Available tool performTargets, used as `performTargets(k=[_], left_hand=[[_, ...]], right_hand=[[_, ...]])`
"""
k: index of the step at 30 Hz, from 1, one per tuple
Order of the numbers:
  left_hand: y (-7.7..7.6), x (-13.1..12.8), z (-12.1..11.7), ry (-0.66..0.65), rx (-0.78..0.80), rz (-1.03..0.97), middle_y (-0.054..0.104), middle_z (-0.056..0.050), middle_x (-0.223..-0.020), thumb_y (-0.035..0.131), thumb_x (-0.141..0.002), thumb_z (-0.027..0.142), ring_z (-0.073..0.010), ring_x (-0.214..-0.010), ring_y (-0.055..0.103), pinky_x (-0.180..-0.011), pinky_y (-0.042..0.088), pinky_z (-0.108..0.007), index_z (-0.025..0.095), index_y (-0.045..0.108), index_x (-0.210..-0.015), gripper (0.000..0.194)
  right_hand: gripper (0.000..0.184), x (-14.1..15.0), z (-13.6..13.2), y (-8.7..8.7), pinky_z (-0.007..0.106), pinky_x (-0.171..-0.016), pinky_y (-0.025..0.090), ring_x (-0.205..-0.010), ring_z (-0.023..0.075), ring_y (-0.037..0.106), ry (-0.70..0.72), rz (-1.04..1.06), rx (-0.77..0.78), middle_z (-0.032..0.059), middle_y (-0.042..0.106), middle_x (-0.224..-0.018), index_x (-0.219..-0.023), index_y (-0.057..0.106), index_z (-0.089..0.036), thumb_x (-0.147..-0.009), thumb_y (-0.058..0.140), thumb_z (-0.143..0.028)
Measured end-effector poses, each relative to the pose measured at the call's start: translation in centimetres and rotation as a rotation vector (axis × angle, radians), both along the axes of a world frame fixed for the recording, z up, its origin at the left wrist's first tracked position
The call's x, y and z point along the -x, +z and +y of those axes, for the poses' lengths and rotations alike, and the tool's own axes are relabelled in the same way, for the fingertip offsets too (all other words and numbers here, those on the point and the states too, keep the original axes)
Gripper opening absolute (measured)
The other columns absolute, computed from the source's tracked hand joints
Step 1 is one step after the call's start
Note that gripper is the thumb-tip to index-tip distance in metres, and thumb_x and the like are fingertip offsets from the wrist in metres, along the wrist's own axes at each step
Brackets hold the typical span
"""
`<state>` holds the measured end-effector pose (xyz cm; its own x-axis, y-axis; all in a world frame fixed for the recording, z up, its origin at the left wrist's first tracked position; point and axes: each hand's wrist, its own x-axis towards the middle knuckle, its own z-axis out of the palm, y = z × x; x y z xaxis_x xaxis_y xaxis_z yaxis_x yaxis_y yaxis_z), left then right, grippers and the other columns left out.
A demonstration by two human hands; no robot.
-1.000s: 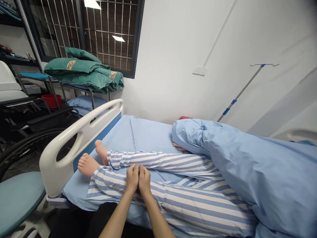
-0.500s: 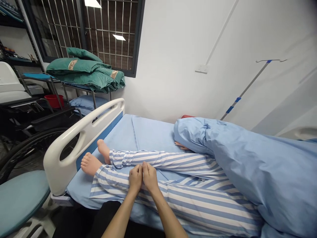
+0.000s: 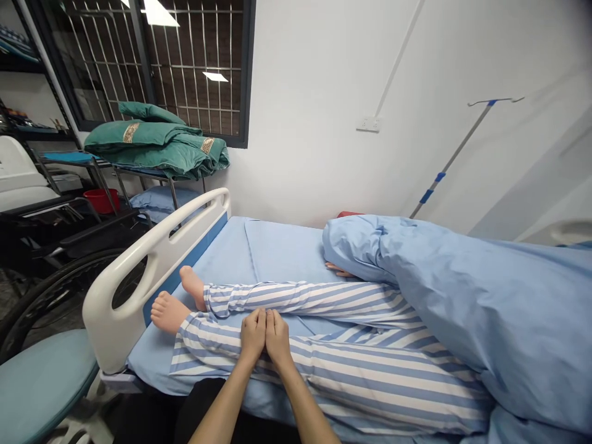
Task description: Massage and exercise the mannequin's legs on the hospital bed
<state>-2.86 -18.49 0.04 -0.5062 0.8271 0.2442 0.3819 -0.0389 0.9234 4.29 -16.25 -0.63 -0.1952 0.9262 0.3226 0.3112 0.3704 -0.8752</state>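
Observation:
My left hand (image 3: 253, 333) and my right hand (image 3: 277, 336) are side by side, knuckles up, with their thumb sides touching. Both are curled into loose fists, and no object shows in either. They are over the nearer leg of the blue-and-white striped trousers (image 3: 370, 370), worn by a figure lying on the bed. Whether the fists press on the leg cannot be made out. To their left, the bare feet (image 3: 169, 312) point toward the footboard (image 3: 108, 320). A blue quilt (image 3: 462, 290) covers the upper body, and fingertips (image 3: 340, 270) peek out under its edge.
A light blue sheet (image 3: 282, 246) covers the mattress. At the left are a round stool (image 3: 46, 382) and a wheelchair (image 3: 69, 265). Folded green bedding (image 3: 157, 145) lies on a rack below the barred window. An IV pole (image 3: 456, 163) rises behind the quilt.
My right fist has turned slightly, its thumb now lower and its knuckles level with the left. Both hands stay over the same leg. The view has tilted slightly and shifted right.

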Motion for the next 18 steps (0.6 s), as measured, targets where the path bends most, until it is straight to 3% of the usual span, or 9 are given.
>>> performTargets(k=[4, 8, 12, 15, 18], left_hand=[[1.6, 0.0, 0.4, 0.004, -0.034, -0.126, 0.038, 0.003, -0.048, 0.034, -0.079, 0.031, -0.0100, -0.050, 0.037, -0.052, 0.029, -0.022, 0.019, 0.035, -0.050, 0.031], [3.2, -0.4, 0.6, -0.064, -0.123, -0.286, 0.034, 0.005, -0.046, 0.030, -0.076, 0.025, -0.0099, -0.045, 0.034, -0.048, 0.028, -0.022, 0.019, 0.038, -0.055, 0.023], [2.0, -0.7, 0.4, -0.023, -0.106, -0.315, 0.033, 0.006, -0.046, 0.030, -0.074, 0.022, -0.0108, -0.044, 0.033, -0.047, 0.028, -0.022, 0.020, 0.040, -0.061, 0.017], [0.5, -0.6, 0.3, 0.036, -0.066, -0.185, 0.039, 0.004, -0.052, 0.031, -0.074, 0.020, -0.0117, -0.051, 0.040, -0.053, 0.032, -0.023, 0.020, 0.040, -0.062, 0.014], [0.0, -0.5, 0.2, 0.008, -0.035, -0.054, 0.043, 0.004, -0.055, 0.031, -0.075, 0.020, -0.0124, -0.056, 0.043, -0.059, 0.033, -0.024, 0.020, 0.039, -0.063, 0.015]], right_hand=[[0.027, -0.3, 0.0, 0.3, 0.022, -0.055, 0.032, -0.055, 0.0122, 0.045, 0.028, 0.092, 0.016, -0.0019, 0.049, -0.058, -0.066, 0.046, -0.018, -0.086, 0.030, -0.029], [0.021, -0.3, 0.1, 0.3, 0.022, -0.056, 0.031, -0.055, 0.0118, 0.044, 0.050, 0.121, 0.006, -0.0027, 0.048, -0.058, -0.067, 0.047, -0.018, -0.081, 0.031, -0.020], [0.022, -0.3, 0.2, 0.1, 0.022, -0.053, 0.028, -0.052, 0.0116, 0.042, 0.030, 0.063, -0.017, -0.0035, 0.044, -0.054, -0.061, 0.042, -0.019, -0.080, 0.031, -0.019], [0.021, -0.3, 0.1, 0.0, 0.022, -0.053, 0.027, -0.053, 0.0116, 0.043, 0.010, 0.031, -0.024, -0.0035, 0.045, -0.054, -0.061, 0.041, -0.019, -0.080, 0.031, -0.019], [0.021, -0.3, 0.0, -0.2, 0.022, -0.054, 0.028, -0.053, 0.0114, 0.043, 0.003, 0.038, -0.013, -0.0033, 0.045, -0.055, -0.062, 0.041, -0.019, -0.080, 0.031, -0.019]])
